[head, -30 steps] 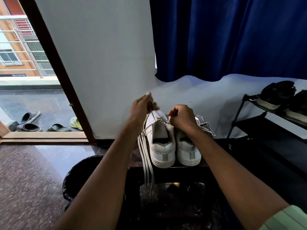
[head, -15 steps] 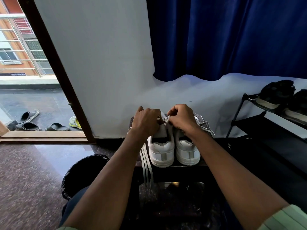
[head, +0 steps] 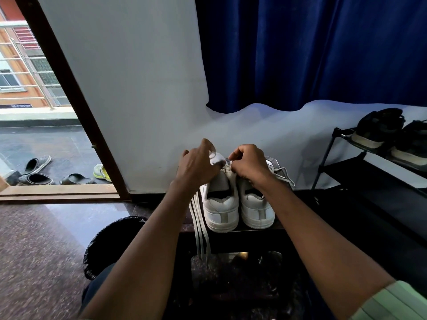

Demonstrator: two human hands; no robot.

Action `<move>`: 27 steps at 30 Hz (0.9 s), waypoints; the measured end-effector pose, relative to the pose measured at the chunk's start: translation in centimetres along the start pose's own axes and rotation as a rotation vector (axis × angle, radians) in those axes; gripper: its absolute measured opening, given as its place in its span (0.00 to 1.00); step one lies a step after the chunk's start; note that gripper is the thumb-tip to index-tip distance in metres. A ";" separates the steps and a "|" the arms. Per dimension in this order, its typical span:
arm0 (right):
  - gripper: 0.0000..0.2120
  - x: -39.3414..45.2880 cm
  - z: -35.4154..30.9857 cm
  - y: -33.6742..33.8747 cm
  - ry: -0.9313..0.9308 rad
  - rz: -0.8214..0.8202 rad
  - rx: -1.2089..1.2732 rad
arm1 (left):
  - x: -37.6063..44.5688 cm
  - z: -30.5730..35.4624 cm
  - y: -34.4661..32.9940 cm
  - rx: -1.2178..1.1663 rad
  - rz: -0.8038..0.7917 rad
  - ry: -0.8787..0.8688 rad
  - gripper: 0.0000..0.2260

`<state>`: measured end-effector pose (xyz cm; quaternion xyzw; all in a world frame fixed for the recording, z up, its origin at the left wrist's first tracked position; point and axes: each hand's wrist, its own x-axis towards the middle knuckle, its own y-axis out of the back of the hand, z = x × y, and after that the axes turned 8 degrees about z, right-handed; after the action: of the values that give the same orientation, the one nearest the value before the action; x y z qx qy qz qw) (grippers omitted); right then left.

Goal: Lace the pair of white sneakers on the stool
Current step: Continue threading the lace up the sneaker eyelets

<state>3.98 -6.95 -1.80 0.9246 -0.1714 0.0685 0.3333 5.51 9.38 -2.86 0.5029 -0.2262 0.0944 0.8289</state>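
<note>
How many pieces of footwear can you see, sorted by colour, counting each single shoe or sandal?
White sneakers on the stool: 2
Dark shoes on the rack: 2
Dark sandals outside the doorway: 3
Yellow-green clog outside: 1
Total: 8

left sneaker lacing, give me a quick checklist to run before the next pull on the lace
1. Left sneaker seated on the stool beside the right sneaker: ok.
2. Right hand pinching the lace at the left sneaker's eyelets: ok.
3. Left hand bracing the tongue: ok, fingers lie over it.
4. Loose lace ends free to run: ok, they hang off the stool's left edge, untangled.
5. Lace through the correct eyelet: cannot tell, the hands hide it.
6. Right sneaker's lace out of the way: ok, it lies to the far right.
</note>
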 end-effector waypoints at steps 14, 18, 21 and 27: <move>0.06 0.1 0.0 -0.1 -0.003 0.003 -0.002 | -0.2 0.8 0.6 0.281 0.016 -0.116 0.07; 0.05 0.1 0.1 -0.1 -0.007 -0.004 -0.003 | 0.1 0.4 -0.3 0.203 0.051 -0.053 0.08; 0.04 0.2 0.1 0.0 -0.004 -0.011 -0.005 | 1.2 0.9 -0.1 -0.455 0.101 0.272 0.11; 0.07 0.0 -0.1 -0.2 0.063 -0.032 -0.068 | 2.6 -1.5 2.9 -1.058 0.321 1.063 0.17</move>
<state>4.09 -6.74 -1.81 0.9127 -0.1485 0.0863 0.3707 7.11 11.86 0.05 -0.1130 0.1176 0.3218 0.9327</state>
